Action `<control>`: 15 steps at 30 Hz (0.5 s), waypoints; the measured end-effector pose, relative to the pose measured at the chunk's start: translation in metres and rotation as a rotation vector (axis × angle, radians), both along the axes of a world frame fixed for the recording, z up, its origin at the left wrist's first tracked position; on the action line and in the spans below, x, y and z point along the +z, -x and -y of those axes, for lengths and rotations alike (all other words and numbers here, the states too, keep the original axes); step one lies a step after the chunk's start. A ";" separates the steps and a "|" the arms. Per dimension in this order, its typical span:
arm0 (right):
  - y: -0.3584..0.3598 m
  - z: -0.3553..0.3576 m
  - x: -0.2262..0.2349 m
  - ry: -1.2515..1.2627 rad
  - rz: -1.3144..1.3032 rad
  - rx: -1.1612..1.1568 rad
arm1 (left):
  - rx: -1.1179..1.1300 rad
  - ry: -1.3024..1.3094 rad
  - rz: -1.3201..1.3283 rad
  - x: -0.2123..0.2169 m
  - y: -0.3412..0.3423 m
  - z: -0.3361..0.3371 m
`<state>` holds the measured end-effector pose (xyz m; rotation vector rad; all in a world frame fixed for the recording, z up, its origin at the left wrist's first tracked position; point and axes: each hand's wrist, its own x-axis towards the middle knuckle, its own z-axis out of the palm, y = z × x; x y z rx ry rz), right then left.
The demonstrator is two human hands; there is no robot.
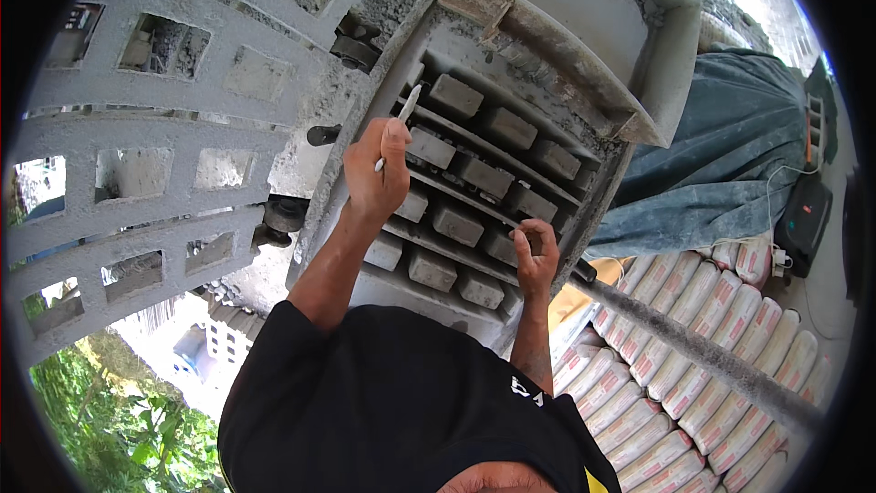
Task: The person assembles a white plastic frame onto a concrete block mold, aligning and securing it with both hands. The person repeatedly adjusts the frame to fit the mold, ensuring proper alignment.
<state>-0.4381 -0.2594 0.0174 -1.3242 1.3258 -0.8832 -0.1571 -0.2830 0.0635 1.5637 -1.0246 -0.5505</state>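
Observation:
In front of me is a grey, cement-crusted mould [456,162] with rows of rectangular blocks [459,225] standing between thin dividers. My left hand [376,169] is over its left side, fingers closed around a thin, pale tool [411,104]. The tool's flat, pointed tip is up, near the far left corner of the mould; its other end pokes out below the fist. Over the right side of the mould, my right hand [538,256] has its thumb and fingers curled together beside a block. Whatever those fingers may pinch is too small to make out.
A curved, rusty metal plate [557,55] crosses beyond the mould. Large grey panels with square openings [146,119] fill the left. On the right are a dark blue-green tarp [703,141], a grey pole [712,351], stacked bags [703,310] and a black case [805,224].

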 end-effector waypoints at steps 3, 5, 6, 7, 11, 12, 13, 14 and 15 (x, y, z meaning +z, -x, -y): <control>0.002 -0.013 0.006 0.013 0.004 -0.012 | 0.039 0.145 0.014 0.071 -0.003 -0.023; 0.005 -0.013 0.005 0.013 0.012 -0.010 | 0.028 0.197 -0.028 0.104 -0.025 -0.028; 0.007 -0.014 0.004 0.008 0.019 -0.010 | 0.001 0.182 -0.095 0.118 -0.039 -0.031; 0.006 -0.015 0.007 0.007 0.026 -0.008 | -0.026 0.286 -0.250 0.136 -0.048 -0.030; -0.005 -0.002 0.021 0.059 0.074 0.023 | -0.076 0.515 -0.444 0.172 -0.079 -0.038; -0.007 0.003 0.023 0.127 0.055 0.045 | -0.091 0.514 -0.444 0.170 -0.077 -0.032; -0.010 0.005 0.027 0.104 0.120 0.011 | -0.152 0.578 -0.447 0.167 -0.073 -0.021; -0.012 0.007 0.030 0.105 0.122 -0.007 | -0.216 0.641 -0.451 0.162 -0.068 -0.010; -0.014 0.010 0.034 0.141 0.149 0.006 | -0.280 0.703 -0.454 0.159 -0.064 -0.002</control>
